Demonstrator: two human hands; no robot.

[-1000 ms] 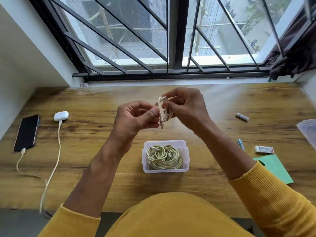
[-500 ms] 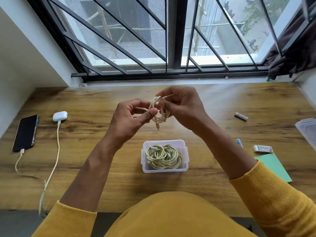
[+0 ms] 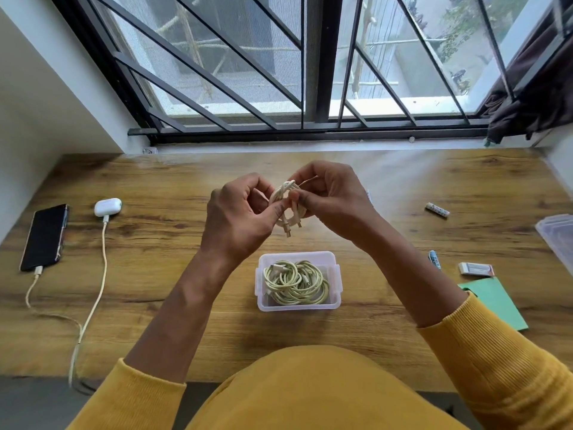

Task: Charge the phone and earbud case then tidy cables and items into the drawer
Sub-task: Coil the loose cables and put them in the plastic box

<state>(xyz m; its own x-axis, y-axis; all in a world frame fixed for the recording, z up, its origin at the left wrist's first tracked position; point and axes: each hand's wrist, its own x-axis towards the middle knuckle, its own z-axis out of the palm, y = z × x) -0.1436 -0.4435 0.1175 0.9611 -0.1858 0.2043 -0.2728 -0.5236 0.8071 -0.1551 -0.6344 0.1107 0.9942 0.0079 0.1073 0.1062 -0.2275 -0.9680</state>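
Wooden desk under a barred window: above its middle, the left hand and right hand both pinch a small coiled white cable, light, limp and springy, best gripped across its loops.

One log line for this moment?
left hand, right hand: hold coiled white cable | above clear plastic box | phone, case plugged

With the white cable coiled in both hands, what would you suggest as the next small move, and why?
Probably lower the coiled white cable into the clear box just below. Both the left hand and the right hand pinch it, its plugs hang free, and the box already holds coiled cables.
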